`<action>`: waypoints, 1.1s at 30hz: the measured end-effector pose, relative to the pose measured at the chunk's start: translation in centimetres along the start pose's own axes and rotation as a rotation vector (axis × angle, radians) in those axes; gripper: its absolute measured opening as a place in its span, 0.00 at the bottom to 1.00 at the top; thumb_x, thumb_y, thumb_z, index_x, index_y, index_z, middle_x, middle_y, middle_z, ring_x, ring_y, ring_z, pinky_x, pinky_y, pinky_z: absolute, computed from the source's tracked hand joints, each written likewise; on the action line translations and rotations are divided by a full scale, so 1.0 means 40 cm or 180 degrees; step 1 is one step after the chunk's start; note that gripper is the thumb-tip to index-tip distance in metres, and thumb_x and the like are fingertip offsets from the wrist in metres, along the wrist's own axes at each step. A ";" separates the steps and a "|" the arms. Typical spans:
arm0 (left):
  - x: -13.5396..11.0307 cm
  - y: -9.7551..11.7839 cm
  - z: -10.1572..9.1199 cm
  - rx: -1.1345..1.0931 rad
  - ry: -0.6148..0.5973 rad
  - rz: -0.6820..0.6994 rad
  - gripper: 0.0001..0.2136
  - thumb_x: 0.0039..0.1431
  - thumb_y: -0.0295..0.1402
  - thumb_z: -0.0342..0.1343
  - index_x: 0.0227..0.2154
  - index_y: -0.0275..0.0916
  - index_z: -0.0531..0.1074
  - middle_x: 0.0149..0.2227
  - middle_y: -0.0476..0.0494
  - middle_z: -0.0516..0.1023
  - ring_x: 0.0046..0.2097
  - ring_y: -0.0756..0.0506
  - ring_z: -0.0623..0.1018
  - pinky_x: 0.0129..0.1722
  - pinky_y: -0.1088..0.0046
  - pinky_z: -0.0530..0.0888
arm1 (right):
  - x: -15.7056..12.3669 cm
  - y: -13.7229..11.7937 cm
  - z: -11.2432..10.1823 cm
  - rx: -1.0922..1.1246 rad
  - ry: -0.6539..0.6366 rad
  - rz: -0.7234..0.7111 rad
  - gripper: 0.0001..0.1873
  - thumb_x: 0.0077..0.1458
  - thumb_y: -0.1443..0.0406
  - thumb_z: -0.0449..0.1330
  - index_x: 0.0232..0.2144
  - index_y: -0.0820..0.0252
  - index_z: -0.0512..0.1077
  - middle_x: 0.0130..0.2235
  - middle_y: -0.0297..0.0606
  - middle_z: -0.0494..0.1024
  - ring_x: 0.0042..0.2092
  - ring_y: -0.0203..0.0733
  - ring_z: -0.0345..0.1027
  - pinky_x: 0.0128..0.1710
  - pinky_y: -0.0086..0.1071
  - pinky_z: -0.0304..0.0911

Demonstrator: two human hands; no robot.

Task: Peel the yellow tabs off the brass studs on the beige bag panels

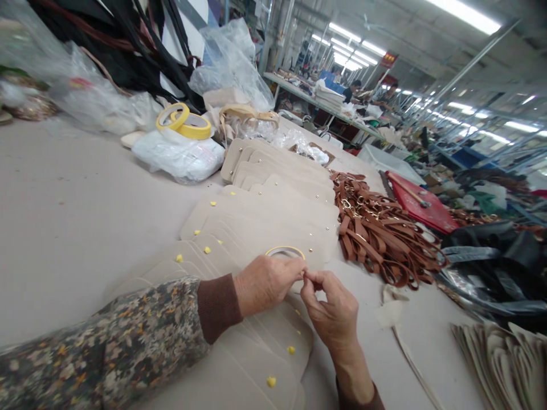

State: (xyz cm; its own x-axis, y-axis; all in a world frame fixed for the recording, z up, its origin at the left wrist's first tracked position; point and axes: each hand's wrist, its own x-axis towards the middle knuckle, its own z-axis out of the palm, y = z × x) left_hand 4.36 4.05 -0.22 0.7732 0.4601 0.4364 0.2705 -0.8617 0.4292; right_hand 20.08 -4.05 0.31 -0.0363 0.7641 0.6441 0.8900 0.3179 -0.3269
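Apparently peeling tape: left hand (265, 285) holds yellow tape roll (285, 249) over beige panels (265, 213); right hand (335, 307) narrowed to a pinch at left fingertips, contents too small to tell. Next move likely needs a steady pull.

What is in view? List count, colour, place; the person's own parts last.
worktable: one, pale, across the foreground
tape rolls: three, yellow, two on a packet and one at the left hand
packet: one, white, beneath two rolls
flat pieces: many, beige, overlapping on the worktable
tabs: several, yellow, on nearer flat pieces
straps: many, brown, heaped right of flat pieces
board: one, red, beyond the straps
stack: one, tan, lower right corner
plastic bags: several, clear, back left
lights: many, white, ceiling
sleeves: two, brown-cuffed, bottom
left hand: one, bare, middle
right hand: one, bare, beside left hand
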 end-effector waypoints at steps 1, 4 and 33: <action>0.003 -0.001 -0.002 0.0042 -0.0023 -0.0031 0.08 0.68 0.28 0.41 0.35 0.38 0.64 0.30 0.48 0.74 0.33 0.48 0.76 0.30 0.74 0.67 | 0.000 -0.003 0.002 0.0019 0.0013 0.0048 0.06 0.54 0.73 0.56 0.32 0.61 0.72 0.25 0.32 0.74 0.25 0.31 0.67 0.28 0.25 0.63; 0.014 -0.005 -0.011 0.0188 0.0032 0.0013 0.08 0.66 0.28 0.42 0.32 0.38 0.64 0.28 0.49 0.72 0.30 0.48 0.73 0.28 0.74 0.65 | 0.008 -0.014 0.006 0.0388 -0.0053 0.0725 0.04 0.54 0.69 0.57 0.30 0.60 0.74 0.24 0.32 0.76 0.24 0.32 0.68 0.27 0.25 0.63; 0.032 -0.020 0.036 0.1007 -0.0858 -0.0042 0.06 0.65 0.28 0.46 0.33 0.37 0.66 0.37 0.40 0.69 0.38 0.41 0.69 0.30 0.67 0.71 | 0.060 0.162 0.074 -0.0007 -0.0605 0.2183 0.22 0.52 0.50 0.59 0.38 0.63 0.74 0.21 0.35 0.76 0.22 0.40 0.68 0.26 0.31 0.61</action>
State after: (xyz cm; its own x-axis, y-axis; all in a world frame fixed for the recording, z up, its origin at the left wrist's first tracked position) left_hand 5.96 5.03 -1.14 0.8797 0.4352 0.1918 0.4117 -0.8987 0.1508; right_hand 24.39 1.51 -2.31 0.4539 0.8762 0.1619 0.7415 -0.2707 -0.6139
